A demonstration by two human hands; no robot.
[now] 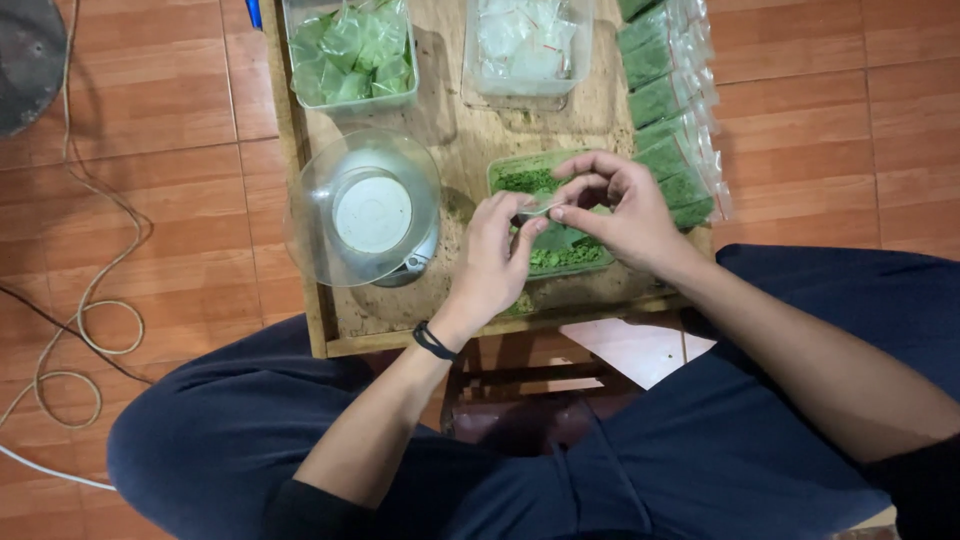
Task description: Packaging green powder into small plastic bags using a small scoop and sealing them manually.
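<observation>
Over a low wooden table (470,150), beside a clear bowl (362,208) at the left hand's (492,262) outer side, both hands pinch a small clear bag (541,209), right hand (622,215) gripping its top, above a tray of green powder (522,178).

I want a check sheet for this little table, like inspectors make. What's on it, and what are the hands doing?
Surface: small wooden table, dusted with green crumbs.
Job's things: small clear bag pinched over a tray of green powder.
Clutter: clear bowl on a scale; tub of green-filled bags; tub of empty clear bags; row of filled packets along the right edge.
Grippers: left hand and right hand both hold the bag by the fingers.
Cables: pale cord looped on the floor, left.
Surroundings: reddish floor tiles; person seated, dark trousers.
</observation>
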